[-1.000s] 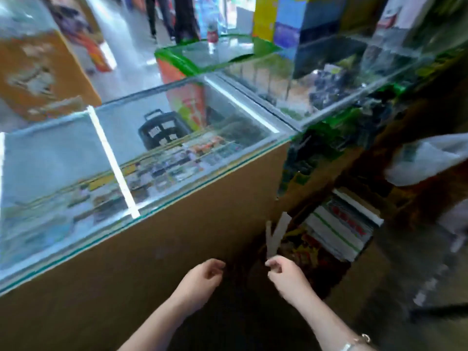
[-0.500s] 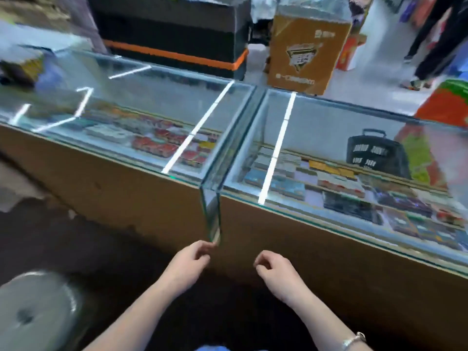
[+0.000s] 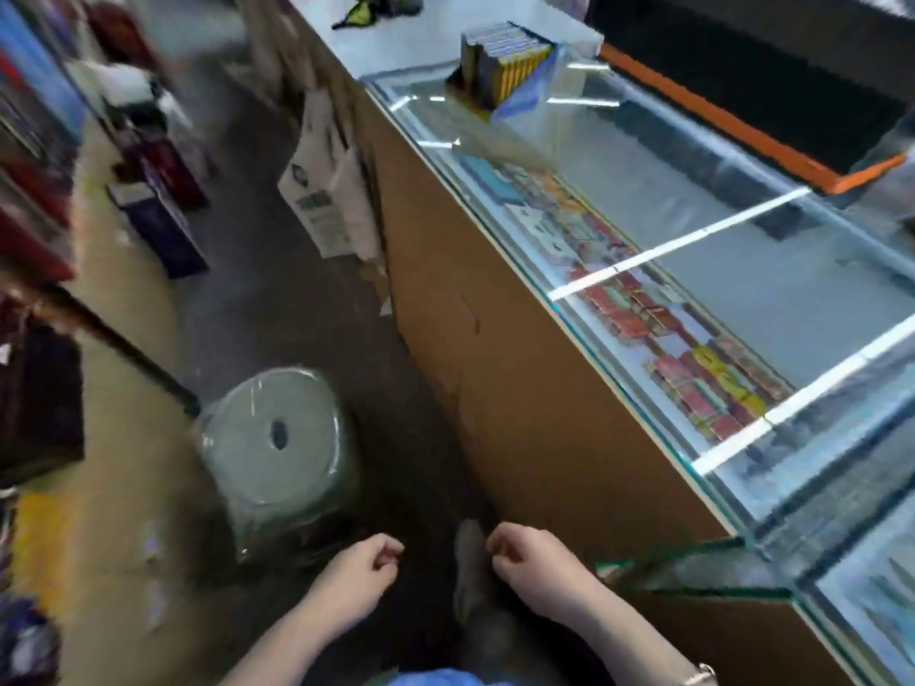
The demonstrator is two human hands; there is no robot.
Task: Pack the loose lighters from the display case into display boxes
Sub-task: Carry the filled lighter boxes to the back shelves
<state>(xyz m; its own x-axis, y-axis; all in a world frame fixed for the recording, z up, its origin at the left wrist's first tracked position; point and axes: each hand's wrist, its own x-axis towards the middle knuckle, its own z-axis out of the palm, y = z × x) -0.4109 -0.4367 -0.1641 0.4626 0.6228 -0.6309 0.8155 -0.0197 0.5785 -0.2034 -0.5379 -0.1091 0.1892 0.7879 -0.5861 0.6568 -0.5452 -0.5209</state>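
Observation:
A long glass-topped display case (image 3: 520, 388) with a brown wooden side runs from the lower right toward the top middle. Rows of small colourful packs (image 3: 638, 309) lie under its glass. A display box (image 3: 510, 66) filled with yellow and blue items stands on the glass at the far end. My left hand (image 3: 356, 581) and my right hand (image 3: 534, 566) hang low in front of me, beside the case's side panel, fingers curled with nothing visible in them. No loose lighters can be made out; the picture is blurred.
A round white stool (image 3: 277, 438) stands on the dark floor left of my hands. White bags (image 3: 327, 190) hang on the case's side further along. Shelves and boxes (image 3: 158, 210) line the left side of the narrow aisle.
The view has swung left, from facing the case's front to looking along its length down the aisle. Both hands stay low and curled, close together.

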